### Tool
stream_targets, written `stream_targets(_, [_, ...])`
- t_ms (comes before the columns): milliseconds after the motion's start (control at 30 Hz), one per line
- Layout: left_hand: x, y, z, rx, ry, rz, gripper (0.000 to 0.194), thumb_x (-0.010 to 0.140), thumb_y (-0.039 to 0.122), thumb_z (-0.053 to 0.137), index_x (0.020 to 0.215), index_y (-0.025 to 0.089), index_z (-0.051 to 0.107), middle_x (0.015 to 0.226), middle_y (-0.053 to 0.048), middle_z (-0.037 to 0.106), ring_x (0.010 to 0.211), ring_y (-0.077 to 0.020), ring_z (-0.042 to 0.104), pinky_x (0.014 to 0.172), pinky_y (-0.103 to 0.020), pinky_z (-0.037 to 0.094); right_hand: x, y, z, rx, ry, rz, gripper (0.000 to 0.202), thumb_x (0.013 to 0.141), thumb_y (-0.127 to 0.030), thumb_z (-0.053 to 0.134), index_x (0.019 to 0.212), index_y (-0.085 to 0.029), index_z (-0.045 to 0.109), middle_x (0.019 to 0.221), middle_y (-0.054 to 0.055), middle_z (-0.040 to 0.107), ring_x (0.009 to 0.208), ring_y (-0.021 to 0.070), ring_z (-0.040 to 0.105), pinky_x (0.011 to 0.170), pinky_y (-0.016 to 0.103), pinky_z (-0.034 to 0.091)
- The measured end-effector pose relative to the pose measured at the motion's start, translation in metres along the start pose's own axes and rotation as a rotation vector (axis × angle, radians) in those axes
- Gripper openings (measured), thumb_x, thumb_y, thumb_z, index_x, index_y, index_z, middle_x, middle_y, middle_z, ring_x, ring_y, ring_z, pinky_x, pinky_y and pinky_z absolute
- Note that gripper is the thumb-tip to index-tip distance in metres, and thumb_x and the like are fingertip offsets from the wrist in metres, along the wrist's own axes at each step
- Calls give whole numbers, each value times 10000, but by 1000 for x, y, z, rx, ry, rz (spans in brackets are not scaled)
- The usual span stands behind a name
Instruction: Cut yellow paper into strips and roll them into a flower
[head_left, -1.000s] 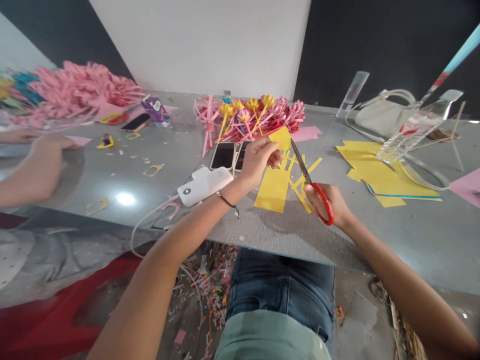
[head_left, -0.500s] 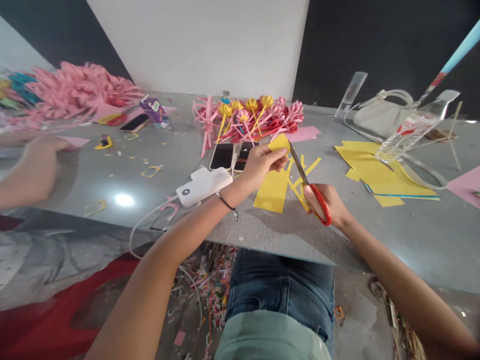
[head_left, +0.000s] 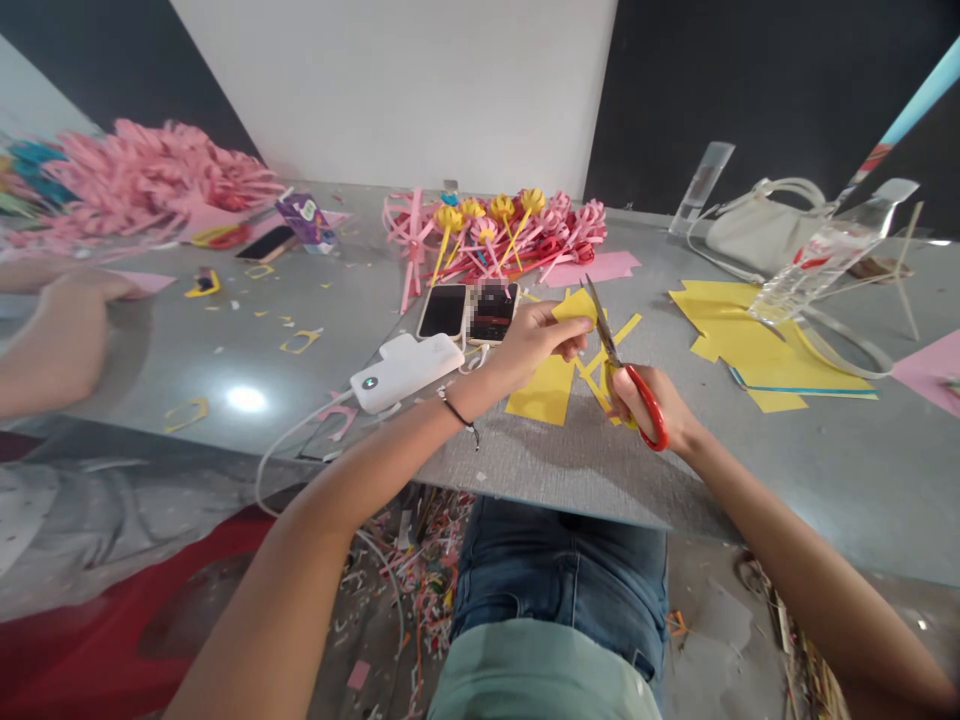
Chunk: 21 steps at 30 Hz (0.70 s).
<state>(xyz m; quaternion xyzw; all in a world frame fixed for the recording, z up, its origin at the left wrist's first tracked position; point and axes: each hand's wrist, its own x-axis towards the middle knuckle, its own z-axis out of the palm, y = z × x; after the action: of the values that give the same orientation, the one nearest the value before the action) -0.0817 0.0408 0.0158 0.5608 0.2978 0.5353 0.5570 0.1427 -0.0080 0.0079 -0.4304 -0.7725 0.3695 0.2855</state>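
My left hand (head_left: 541,340) pinches a small piece of yellow paper (head_left: 576,308) above the table. In my right hand (head_left: 654,408) is a pair of scissors (head_left: 643,395) with red handles, its blades pointing up and away along the right edge of that piece. Whether the blades touch the paper I cannot tell. Below my hands lie a yellow paper sheet (head_left: 541,392) and several cut yellow strips (head_left: 624,335).
Two phones (head_left: 442,312) and a white power bank (head_left: 405,372) with a cable lie left of my hands. Paper flowers (head_left: 502,235) are heaped behind. At right stand a bottle (head_left: 825,255) and yellow sheets (head_left: 739,325). Another person's hand (head_left: 82,310) is at far left.
My left hand has shifted right with the yellow paper, which now sits closer against the scissor blades. The scissors have moved only slightly.
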Motion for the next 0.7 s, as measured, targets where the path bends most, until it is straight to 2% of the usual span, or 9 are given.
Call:
stream_targets(300, [2,-1,-3,7,-12,36,211,850,303,814,753,149,706,677,-6,677,550,-64,584,556,-220,459,0,-2,4,30,31,60,710,962,-876,396,649,-239,395,586,-16,424,511,146,567,576,321,574])
stream_targets(433, [2,-1,-3,8,-18,49,232,856,310,813,729,149,704,670,-6,666,553,-70,582,555,-227,464,0,-4,3,14,47,87,722,951,-887,408,636,-237,394,565,-9,436,529,164,607,556,313,566])
stream_targets(700, [3,-1,-5,46,-9,73,282,869,339,814,689,156,698,666,-19,669,561,-79,584,553,-236,468,0,-2,4,56,64,88,720,929,-884,469,624,-235,406,548,-15,438,512,143,551,541,305,572])
